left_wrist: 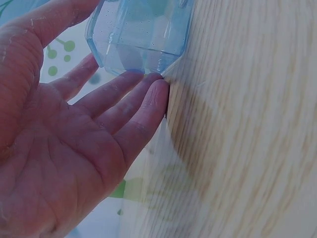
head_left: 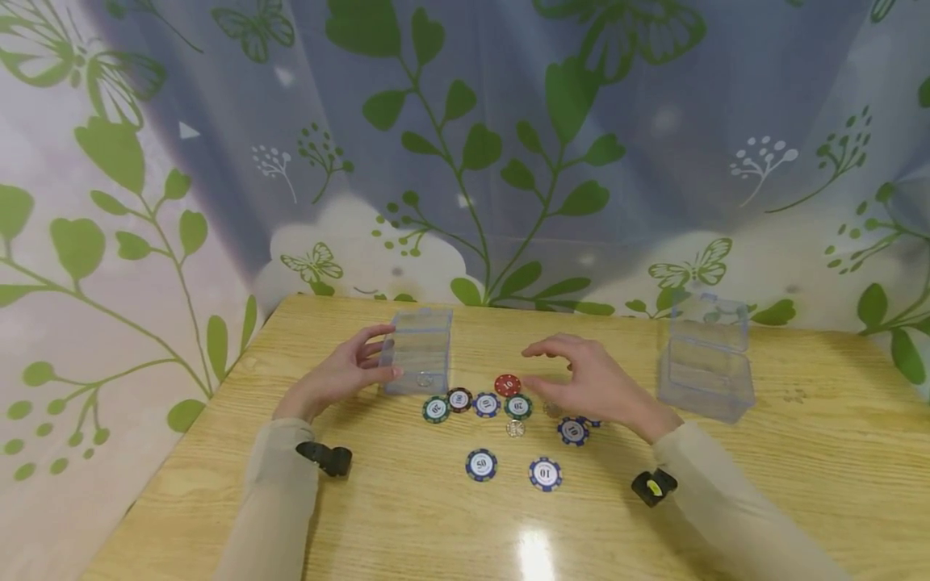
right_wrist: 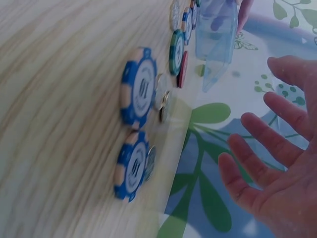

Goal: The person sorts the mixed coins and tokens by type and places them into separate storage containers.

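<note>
At the left stands a clear plastic box point(head_left: 419, 343). My left hand point(head_left: 350, 373) holds it by its left side, thumb and fingers apart along the wall. In the left wrist view, fingertips of the left hand point(left_wrist: 94, 119) lie against one end of the box point(left_wrist: 143, 34). A silver coin point(head_left: 425, 378) shows through its near part. My right hand point(head_left: 592, 378) hovers over the right of the chips, fingers loosely bent, holding nothing. Closest to it are a red chip point(head_left: 508, 385), a green chip point(head_left: 519, 406) and a blue chip point(head_left: 573, 431). In the right wrist view, coins point(right_wrist: 165, 106) lie behind the blue chips point(right_wrist: 138, 89).
A second clear box point(head_left: 706, 379) stands at the right, lid raised. Two blue chips, one left point(head_left: 481, 465) and one right point(head_left: 545, 474), lie nearer me. Green point(head_left: 436, 409), black point(head_left: 459, 399) and blue point(head_left: 487, 404) chips line up by the left box. A patterned curtain point(head_left: 494, 161) hangs behind.
</note>
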Motion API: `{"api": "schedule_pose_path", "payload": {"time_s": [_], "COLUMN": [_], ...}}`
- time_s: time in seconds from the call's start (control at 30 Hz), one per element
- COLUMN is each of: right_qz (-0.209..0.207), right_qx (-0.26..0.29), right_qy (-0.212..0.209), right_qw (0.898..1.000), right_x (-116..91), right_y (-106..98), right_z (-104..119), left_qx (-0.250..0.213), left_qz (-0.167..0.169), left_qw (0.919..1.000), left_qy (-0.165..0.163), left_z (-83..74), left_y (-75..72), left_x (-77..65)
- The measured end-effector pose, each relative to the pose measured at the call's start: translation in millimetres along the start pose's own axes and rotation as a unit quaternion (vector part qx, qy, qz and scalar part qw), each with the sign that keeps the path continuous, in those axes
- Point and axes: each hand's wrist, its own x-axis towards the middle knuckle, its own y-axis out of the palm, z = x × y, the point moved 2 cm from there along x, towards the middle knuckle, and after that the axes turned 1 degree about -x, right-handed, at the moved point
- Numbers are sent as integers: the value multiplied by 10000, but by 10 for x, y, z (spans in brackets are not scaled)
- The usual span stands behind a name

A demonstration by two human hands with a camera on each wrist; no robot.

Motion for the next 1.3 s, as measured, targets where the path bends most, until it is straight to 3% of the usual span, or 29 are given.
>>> {"api": "schedule_pose_path", "payload": {"time_s": [0.43, 0.8, 1.3], "right_qz": [364, 991, 1241], "right_qx": [97, -393, -926], "right_qy": [172, 345, -213], "right_qw": [9991, 9937, 9877], "right_x": [-92, -143, -87], "right_y": [-20, 11, 88], "right_z": [-225, -373, -421], "left_qx": [4, 15, -4], "left_qz": [16, -27, -38], "left_qw": [10000, 10000, 10000], "left_qy": [95, 5, 40], "left_z": [-13, -23, 7], "left_y": [5, 10, 1], "left_x": [-19, -21, -4]}}
